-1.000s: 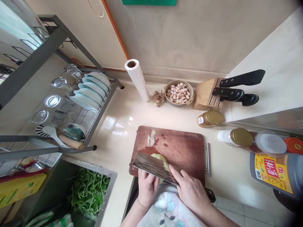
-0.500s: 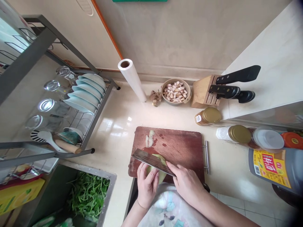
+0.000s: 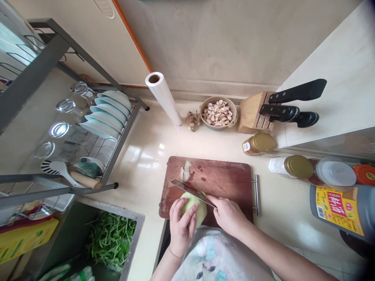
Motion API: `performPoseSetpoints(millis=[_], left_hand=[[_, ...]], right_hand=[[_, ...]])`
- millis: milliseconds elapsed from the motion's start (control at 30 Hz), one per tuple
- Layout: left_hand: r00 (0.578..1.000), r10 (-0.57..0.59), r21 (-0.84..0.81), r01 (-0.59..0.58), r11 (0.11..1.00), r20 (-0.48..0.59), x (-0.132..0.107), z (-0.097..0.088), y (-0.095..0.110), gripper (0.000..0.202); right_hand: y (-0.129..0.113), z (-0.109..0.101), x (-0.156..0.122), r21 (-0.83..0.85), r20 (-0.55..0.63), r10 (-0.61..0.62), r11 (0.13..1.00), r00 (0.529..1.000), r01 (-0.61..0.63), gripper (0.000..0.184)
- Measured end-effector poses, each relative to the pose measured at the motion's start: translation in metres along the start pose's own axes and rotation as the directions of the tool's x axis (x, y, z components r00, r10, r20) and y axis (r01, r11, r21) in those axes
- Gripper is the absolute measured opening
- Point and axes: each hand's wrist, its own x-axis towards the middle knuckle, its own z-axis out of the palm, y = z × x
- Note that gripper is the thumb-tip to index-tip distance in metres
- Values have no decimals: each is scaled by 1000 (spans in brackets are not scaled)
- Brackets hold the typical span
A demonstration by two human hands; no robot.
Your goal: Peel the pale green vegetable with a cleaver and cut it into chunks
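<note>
A peeled pale green vegetable (image 3: 195,208) sits at the near edge of a dark wooden cutting board (image 3: 225,175). My left hand (image 3: 182,228) grips it from the near side, fingers curled over its top. My right hand (image 3: 228,215) is shut around the handle of a steel cleaver (image 3: 190,191). The blade appears almost edge-on, and its edge touches the top of the vegetable. Pale peel scraps (image 3: 185,171) lie on the board beyond the blade. The hand hides the cleaver's handle.
A dish rack (image 3: 111,130) with plates and glasses stands at left, above a sink (image 3: 111,242) holding leafy greens. Along the wall are a white paper roll (image 3: 162,99), a bowl of garlic cloves (image 3: 218,113) and a knife block (image 3: 253,112). Jars and a sauce bottle (image 3: 340,208) stand at right.
The cleaver has turned from showing its flat side to nearly edge-on and now rests on the vegetable. More of the vegetable shows, and my right hand has moved up and away from my body.
</note>
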Motion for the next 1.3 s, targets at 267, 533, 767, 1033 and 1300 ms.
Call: performPoseSetpoints(millis=[267, 533, 767, 1033, 1300], left_hand=[[997, -30, 20, 31, 999, -75, -6, 2, 1, 25], [987, -5, 12, 7, 1000, -159, -13, 5, 1, 12], [988, -76, 63, 86, 994, -136, -9, 2, 5, 13], [989, -91, 24, 94, 995, -114, -8, 2, 5, 9], [988, -103, -2, 103, 995, -118, -7, 2, 6, 9]], right_hand=[[3, -14, -15, -110, -23, 1, 994, 1000, -4, 57], [-20, -23, -39, -362, 30, -109, 926, 994, 112, 65], [-24, -31, -33, -456, 31, -101, 884, 994, 104, 57], [-30, -39, -27, -412, 97, -49, 907, 994, 85, 58], [-32, -44, -23, -400, 135, -51, 911, 990, 102, 58]])
